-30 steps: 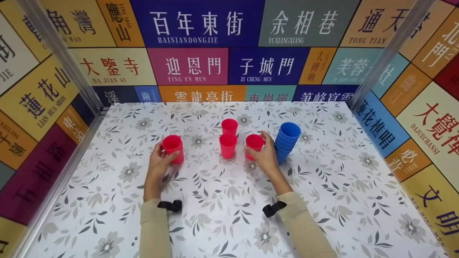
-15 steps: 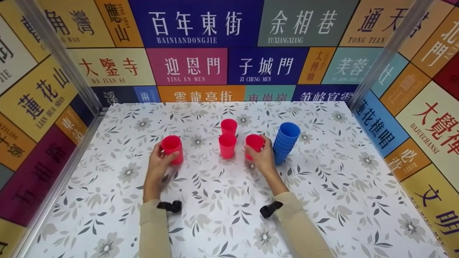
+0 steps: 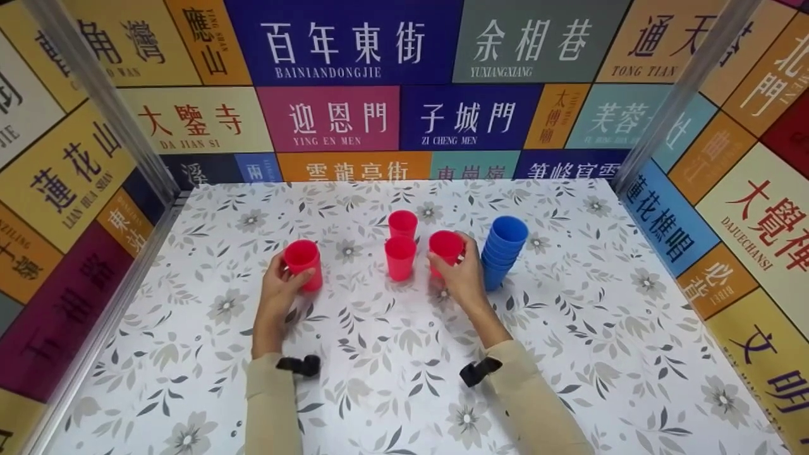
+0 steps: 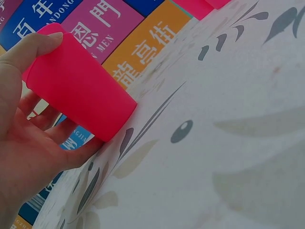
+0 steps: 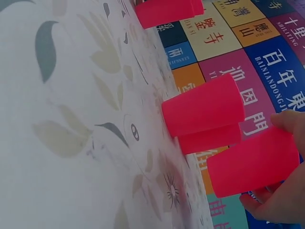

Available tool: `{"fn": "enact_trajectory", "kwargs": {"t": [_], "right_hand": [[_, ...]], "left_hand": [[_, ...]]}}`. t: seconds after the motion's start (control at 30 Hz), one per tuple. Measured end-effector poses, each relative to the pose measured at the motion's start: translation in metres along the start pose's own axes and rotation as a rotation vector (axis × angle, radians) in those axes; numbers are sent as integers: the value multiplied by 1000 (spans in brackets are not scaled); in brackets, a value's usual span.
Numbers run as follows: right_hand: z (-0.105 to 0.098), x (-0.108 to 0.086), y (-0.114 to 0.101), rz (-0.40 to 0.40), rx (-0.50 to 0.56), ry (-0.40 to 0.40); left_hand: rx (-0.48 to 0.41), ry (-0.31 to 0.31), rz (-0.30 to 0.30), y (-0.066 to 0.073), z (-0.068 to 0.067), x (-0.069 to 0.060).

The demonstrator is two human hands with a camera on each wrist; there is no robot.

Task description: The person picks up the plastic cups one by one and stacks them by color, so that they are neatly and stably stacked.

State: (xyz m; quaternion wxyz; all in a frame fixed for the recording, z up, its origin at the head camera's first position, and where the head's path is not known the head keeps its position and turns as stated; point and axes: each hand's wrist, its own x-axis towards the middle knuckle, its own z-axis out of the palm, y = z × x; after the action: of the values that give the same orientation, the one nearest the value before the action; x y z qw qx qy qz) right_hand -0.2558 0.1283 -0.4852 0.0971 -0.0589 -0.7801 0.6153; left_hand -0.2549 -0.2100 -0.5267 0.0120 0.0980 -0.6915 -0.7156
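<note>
Right hand (image 3: 464,275) raised red cup (image 5: 250,163) | seemingly airborne | tight beside blue stack (image 3: 502,253)

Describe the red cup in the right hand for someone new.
On the flower-patterned table, find the blue cup stack. Just left of it, the right hand grips the red cup. It is the red one nearest that stack.
</note>
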Motion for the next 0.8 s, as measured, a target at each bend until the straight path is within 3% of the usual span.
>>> {"fn": "enact_trajectory", "kwargs": {"t": [0.43,0.63,0.8], "right_hand": [[-3,-10,-24,-101,-17,-46],[-1,-13,-36,-171,14,-48],[2,-15,-44,-190,18,-68]], "left_hand": [[-19,-7,10,1,2,0],[32,-7,-7,1,0,0],[23,-4,-12,0,0,1]]}}
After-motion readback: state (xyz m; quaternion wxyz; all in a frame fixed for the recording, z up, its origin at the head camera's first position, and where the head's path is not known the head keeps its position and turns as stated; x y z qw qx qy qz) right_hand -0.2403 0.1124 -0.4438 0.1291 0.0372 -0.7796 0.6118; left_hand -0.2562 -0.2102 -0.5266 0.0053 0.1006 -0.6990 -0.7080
